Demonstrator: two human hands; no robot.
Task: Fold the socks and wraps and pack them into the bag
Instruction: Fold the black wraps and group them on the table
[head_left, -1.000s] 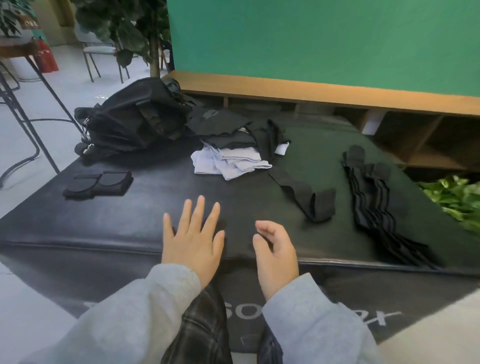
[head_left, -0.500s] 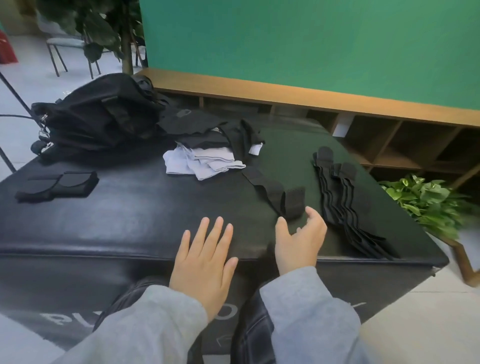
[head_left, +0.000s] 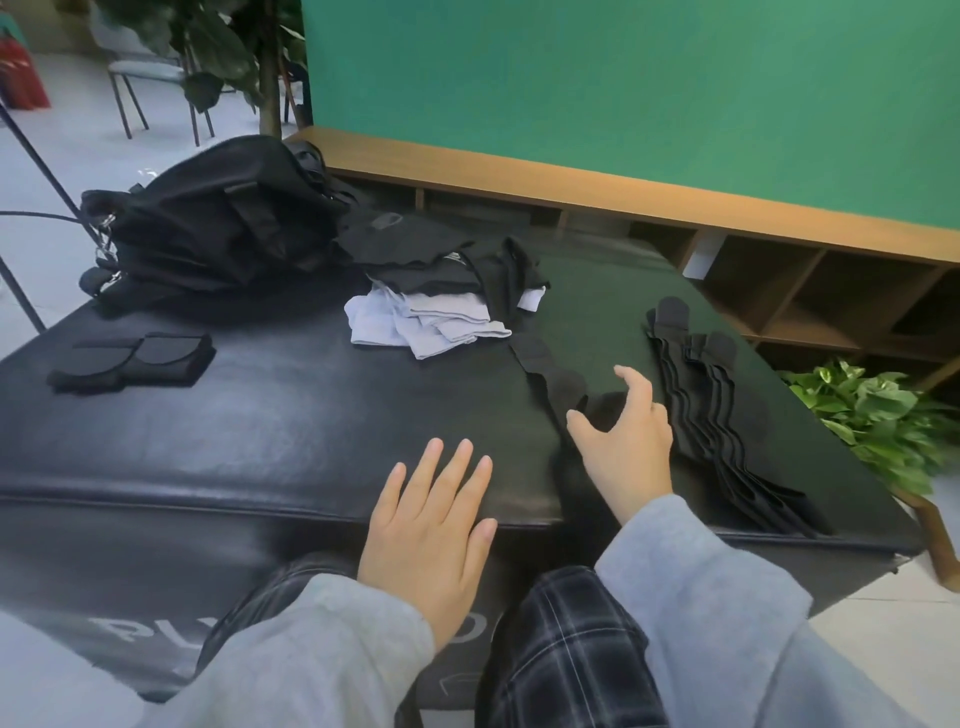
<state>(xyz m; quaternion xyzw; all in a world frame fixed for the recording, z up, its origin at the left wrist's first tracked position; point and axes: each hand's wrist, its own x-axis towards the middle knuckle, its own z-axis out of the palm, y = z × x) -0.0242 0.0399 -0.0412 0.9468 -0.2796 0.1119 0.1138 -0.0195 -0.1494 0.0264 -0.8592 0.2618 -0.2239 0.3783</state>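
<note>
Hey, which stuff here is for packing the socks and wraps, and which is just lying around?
For the job:
bag
pale socks
black clothes pile
loose wrap, right hand reaching for it
wrap stack
folded wraps

Just there:
mat
potted plant
shelf
chair

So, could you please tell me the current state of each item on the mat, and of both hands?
bag: slumped at the far left of the mat, not yet packed.
folded black pair: flat, beside the bag.
light socks: loose heap, unfolded.
black clothes: rumpled pile behind the socks.
long black wrap: stretched out, unfolded.
stack of wraps: laid out lengthwise.
left hand: open, flat.
right hand: open, at the wrap's end.
</note>
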